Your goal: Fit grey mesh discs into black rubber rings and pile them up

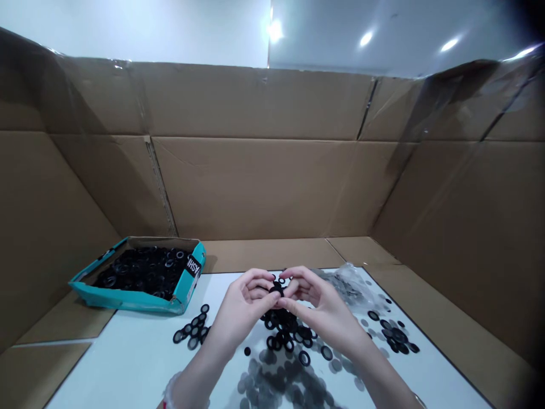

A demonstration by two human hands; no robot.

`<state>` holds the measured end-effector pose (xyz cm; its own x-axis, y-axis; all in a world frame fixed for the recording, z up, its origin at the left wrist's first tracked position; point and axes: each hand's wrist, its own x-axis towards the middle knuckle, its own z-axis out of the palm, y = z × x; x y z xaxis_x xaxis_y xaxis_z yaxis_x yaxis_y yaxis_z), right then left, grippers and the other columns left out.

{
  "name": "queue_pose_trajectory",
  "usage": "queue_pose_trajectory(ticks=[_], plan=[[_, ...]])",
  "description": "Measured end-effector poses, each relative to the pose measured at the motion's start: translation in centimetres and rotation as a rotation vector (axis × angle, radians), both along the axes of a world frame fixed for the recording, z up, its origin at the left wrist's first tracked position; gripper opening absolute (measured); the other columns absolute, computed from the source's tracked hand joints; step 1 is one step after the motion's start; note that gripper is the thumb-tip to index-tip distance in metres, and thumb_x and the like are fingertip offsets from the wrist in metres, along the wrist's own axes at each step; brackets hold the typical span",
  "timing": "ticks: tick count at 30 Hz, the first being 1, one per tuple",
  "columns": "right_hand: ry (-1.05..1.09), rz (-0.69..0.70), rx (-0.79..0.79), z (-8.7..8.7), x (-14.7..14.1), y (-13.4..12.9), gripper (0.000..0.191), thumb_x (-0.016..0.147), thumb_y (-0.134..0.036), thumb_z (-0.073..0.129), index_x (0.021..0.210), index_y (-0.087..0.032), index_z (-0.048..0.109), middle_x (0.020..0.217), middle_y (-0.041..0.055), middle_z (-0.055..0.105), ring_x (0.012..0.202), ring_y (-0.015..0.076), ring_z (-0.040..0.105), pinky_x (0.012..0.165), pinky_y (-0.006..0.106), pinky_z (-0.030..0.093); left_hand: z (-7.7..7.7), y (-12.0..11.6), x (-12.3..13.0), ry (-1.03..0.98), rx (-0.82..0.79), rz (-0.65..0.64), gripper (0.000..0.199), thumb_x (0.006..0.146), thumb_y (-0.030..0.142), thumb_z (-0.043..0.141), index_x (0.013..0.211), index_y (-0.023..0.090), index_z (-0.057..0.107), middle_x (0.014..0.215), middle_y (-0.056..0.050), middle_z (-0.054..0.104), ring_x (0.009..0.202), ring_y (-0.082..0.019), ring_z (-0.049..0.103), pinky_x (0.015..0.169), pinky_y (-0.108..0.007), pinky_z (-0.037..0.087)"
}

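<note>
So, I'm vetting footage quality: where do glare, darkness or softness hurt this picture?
Head view: bright light spots glare along the top; head view: the upper right corner falls to black; head view: the pile of black rings partly merges into a dark mass below the left hand and right hand; head view: the clear plastic bag looks soft.

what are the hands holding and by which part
A small black round piece, apparently by its edges, between the left hand and right hand; its exact shape is unclear.
</note>
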<state>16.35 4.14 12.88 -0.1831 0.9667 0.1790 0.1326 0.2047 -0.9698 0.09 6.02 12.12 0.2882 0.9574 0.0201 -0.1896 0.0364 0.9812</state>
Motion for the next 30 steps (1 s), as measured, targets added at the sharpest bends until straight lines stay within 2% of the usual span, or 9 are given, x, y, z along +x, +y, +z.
queue_pose_trajectory(ticks=[3,5,10,12,16,18,23,27,30], plan=[[0.018,-0.028,-0.024,-0.1,0.0,0.2,0.032,0.075,-0.035,0.071,0.098,-0.020,0.055,0.070,-0.0022,0.059,0.073,0.0158,0.061,0.074,0.030,0.052,0.3,0.0,0.1,0.083,0.113,0.092,0.024,0.067,0.025,0.075,0.085,0.019,0.059,0.077,0.000,0.061,0.075,-0.015,0.060,0.073,-0.027,0.051],[0.043,-0.017,-0.054,-0.2,0.1,0.3,0.032,0.075,-0.033,0.072,0.098,-0.020,0.053,0.069,-0.0033,0.060,0.070,0.0145,0.061,0.071,0.029,0.051,0.6,0.0,0.0,0.112,0.127,0.106,0.023,0.067,0.025,0.074,0.083,0.019,0.059,0.077,0.000,0.061,0.075,-0.015,0.060,0.073,-0.027,0.050],[0.062,0.023,-0.073,-0.5,0.2,0.5,0.034,0.076,-0.028,0.072,0.101,-0.020,0.050,0.071,-0.0029,0.062,0.070,0.0146,0.063,0.070,0.029,0.051,1.1,0.1,-0.7,0.131,-0.033,-0.059,0.026,0.068,0.026,0.075,0.088,0.017,0.061,0.075,-0.001,0.066,0.075,-0.015,0.063,0.074,-0.026,0.047],[0.018,0.032,-0.006,-0.4,0.2,0.4,0.033,0.078,-0.026,0.070,0.103,-0.021,0.050,0.079,-0.0006,0.063,0.077,0.0161,0.063,0.074,0.030,0.052,0.9,0.2,-1.0,0.088,-0.084,-0.089,0.027,0.068,0.025,0.076,0.091,0.016,0.063,0.075,-0.002,0.069,0.075,-0.015,0.063,0.075,-0.026,0.046],[-0.113,0.128,0.102,0.1,0.6,-0.2,0.043,0.082,-0.023,0.065,0.121,-0.025,0.048,0.115,0.0061,0.060,0.097,0.0189,0.062,0.085,0.034,0.052,0.0,0.5,-1.0,-0.038,-0.082,-0.155,0.029,0.070,0.023,0.075,0.096,0.014,0.065,0.077,-0.005,0.071,0.080,-0.018,0.064,0.078,-0.029,0.045],[-0.190,0.145,0.136,0.3,0.9,-0.5,0.043,0.085,-0.022,0.061,0.126,-0.027,0.047,0.123,0.0063,0.058,0.103,0.0199,0.060,0.092,0.038,0.048,-0.5,0.6,-0.9,-0.074,-0.090,-0.193,0.030,0.070,0.022,0.075,0.097,0.014,0.066,0.080,-0.007,0.071,0.086,-0.021,0.064,0.081,-0.031,0.045],[-0.315,0.081,0.277,0.2,0.9,-0.7,0.037,0.086,-0.016,0.059,0.120,-0.027,0.052,0.113,0.0041,0.060,0.103,0.0199,0.056,0.092,0.037,0.045,-1.0,0.6,-0.5,-0.112,-0.129,-0.181,0.033,0.065,0.022,0.079,0.094,0.014,0.067,0.089,-0.009,0.071,0.093,-0.023,0.062,0.080,-0.030,0.044],[-0.390,0.090,0.377,0.1,0.2,-0.9,0.037,0.083,-0.007,0.055,0.115,-0.025,0.051,0.104,0.0030,0.055,0.099,0.0180,0.053,0.089,0.032,0.045,-0.8,0.5,-0.4,-0.103,-0.102,-0.203,0.025,0.061,0.020,0.079,0.082,0.013,0.068,0.081,-0.006,0.067,0.081,-0.018,0.059,0.071,-0.025,0.041],[-0.449,0.080,0.393,0.1,-0.1,-1.2,0.041,0.081,-0.004,0.054,0.116,-0.026,0.050,0.106,0.0035,0.053,0.101,0.0187,0.052,0.088,0.032,0.045,-0.6,0.4,-0.2,-0.093,-0.063,-0.209,0.022,0.059,0.019,0.078,0.077,0.013,0.067,0.067,0.000,0.060,0.067,-0.013,0.052,0.063,-0.023,0.037]])
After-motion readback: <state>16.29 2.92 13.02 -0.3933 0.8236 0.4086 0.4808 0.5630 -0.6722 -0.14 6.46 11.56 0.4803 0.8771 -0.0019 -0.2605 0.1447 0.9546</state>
